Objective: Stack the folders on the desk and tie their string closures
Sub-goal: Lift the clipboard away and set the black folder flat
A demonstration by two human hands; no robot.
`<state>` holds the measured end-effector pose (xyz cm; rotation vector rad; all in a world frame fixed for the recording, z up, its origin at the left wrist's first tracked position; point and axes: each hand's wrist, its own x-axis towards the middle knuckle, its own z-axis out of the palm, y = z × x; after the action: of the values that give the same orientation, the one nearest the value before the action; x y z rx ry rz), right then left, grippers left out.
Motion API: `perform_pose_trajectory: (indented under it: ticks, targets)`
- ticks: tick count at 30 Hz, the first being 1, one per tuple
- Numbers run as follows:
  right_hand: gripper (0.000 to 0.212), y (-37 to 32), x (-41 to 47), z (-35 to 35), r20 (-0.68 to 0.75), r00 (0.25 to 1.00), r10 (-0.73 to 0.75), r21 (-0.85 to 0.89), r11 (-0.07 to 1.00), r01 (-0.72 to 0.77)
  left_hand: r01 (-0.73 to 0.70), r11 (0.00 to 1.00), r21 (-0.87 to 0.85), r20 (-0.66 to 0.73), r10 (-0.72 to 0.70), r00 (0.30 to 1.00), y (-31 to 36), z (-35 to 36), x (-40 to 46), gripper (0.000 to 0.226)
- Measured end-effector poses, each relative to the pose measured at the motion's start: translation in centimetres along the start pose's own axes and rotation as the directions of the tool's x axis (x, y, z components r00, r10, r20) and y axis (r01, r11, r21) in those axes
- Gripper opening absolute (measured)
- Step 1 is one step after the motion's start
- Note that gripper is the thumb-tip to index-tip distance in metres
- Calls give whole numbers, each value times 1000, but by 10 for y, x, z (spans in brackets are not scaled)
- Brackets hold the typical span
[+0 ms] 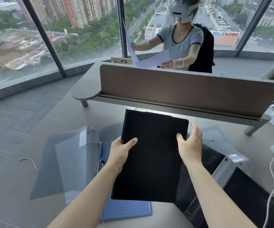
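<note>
A large black folder is held above the desk in the middle of the view. My left hand grips its left edge, thumb on top. My right hand lies against its right edge with the fingers spread, thumb on the cover. Under and left of it lies a translucent grey folder and a blue folder with a metal clip. At the right lie another black folder with clear plastic parts. A loose piece of string lies on the desk at the left.
A raised shelf with a brown divider panel stands across the desk just beyond the folder. A white cable runs down the right side. Papers lie at the far right. Behind the divider a person in a headset handles sheets of paper.
</note>
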<state>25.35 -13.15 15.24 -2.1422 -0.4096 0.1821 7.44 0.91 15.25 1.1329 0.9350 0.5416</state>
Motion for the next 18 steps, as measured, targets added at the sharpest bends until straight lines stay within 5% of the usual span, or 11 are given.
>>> perform_pose_trajectory:
  ticks: [4, 8, 12, 15, 18]
  targets:
    - [51, 17, -14, 24, 260, 940, 220, 54, 969, -242, 94, 995, -26, -78, -96, 992, -14, -30, 13, 23]
    - [23, 32, -31, 49, 367, 899, 240, -51, 970, -238, 179, 984, -4, -164, -177, 970, -36, -60, 26, 29]
    - [17, 45, -48, 76, 427, 866, 262, -122, 965, -232, 258, 963, 76, -254, -232, 939, -62, -90, 38, 65]
    - [22, 51, -57, 94, 449, 848, 281, -163, 959, -231, 266, 958, 111, -295, -224, 929, -74, -105, 41, 28]
    - [23, 56, -64, 108, 452, 834, 318, -222, 945, -240, 275, 939, 207, -326, -199, 924, -83, -116, 45, 23]
